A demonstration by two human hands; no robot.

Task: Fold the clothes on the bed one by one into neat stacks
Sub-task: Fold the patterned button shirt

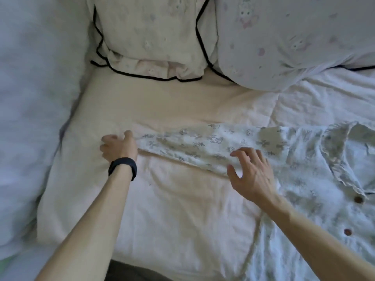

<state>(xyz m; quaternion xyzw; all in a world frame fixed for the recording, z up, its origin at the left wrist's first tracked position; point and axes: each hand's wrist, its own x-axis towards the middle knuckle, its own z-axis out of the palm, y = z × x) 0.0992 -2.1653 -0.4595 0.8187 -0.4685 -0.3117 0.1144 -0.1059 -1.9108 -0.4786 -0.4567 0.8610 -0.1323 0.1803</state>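
A white pyjama shirt [310, 179] with a small grey print and brown buttons lies spread on the right of the bed. Its long sleeve [194, 147] stretches leftward across the pale sheet. My left hand [118, 147], with a black band on the wrist, grips the sleeve's cuff end, fingers curled into the cloth. Over the sleeve near the shoulder is my right hand [251, 171], fingers spread and straight, fingertips at the fabric.
A cream pillow with black piping [150, 37] lies at the head of the bed, and a second printed pillow [284, 37] sits to its right. A pale blue blanket [30, 98] bunches along the left edge. The bare cream sheet [172, 209] lies below the sleeve.
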